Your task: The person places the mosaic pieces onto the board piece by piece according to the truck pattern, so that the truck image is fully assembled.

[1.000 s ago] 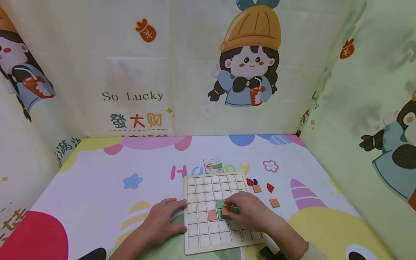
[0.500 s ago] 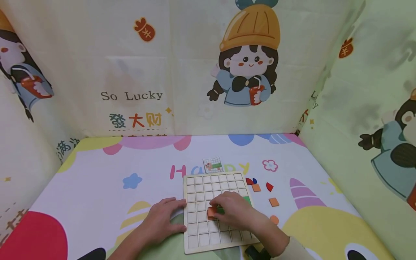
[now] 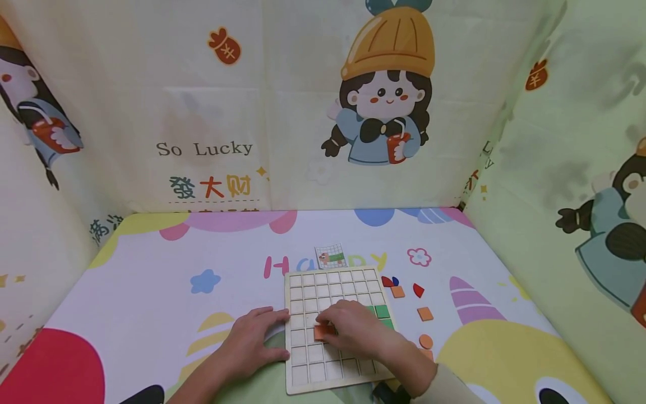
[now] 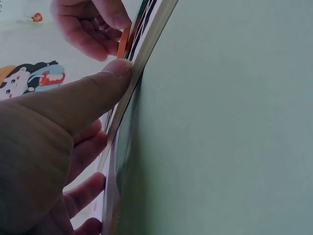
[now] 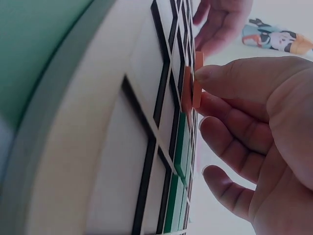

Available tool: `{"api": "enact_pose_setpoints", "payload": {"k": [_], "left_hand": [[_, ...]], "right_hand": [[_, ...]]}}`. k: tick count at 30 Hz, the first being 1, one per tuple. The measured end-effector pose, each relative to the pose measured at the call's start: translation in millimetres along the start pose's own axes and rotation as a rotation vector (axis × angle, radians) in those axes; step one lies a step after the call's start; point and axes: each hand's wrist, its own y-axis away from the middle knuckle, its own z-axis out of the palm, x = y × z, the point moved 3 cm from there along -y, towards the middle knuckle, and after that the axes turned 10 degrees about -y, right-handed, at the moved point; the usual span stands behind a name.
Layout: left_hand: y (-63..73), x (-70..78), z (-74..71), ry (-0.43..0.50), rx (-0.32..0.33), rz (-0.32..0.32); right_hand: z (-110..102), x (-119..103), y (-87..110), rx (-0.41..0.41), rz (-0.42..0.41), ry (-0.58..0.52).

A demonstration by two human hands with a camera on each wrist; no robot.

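Observation:
A wooden grid board [image 3: 315,371] lies on the printed cloth. Over its left-middle cells my right hand [image 3: 359,330] pinches an orange square tile [image 3: 321,333] between thumb and fingers. The right wrist view has this tile [image 5: 197,83] just off the board face, beside a reddish tile [image 5: 187,90] set in a cell. Green tiles [image 3: 382,311] sit in cells to the right, partly covered by my right hand. My left hand [image 3: 252,343] touches the board's left edge, its thumb and fingertips spread along the rim.
A small pattern card [image 3: 331,257] lies beyond the board's far edge. To the right are loose pieces: orange squares [image 3: 425,313], an orange disc [image 3: 426,341], a red wedge [image 3: 418,290] and a blue piece [image 3: 396,281]. Printed cloth walls [image 3: 282,112] stand behind and at both sides.
My right hand has carried the orange tile leftward across the board, past the green tiles and over the pinkish tile. The left hand stays at the board's edge.

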Motion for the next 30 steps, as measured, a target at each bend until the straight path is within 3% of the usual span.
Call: {"api": "enact_pose_setpoints", "payload": {"k": [30], "left_hand": [[-1.3,-1.1,1.2,-0.005,-0.011,-0.012]], "right_hand": [[10.2,-8.5,-9.6,-0.003,0.017,0.037]]}}
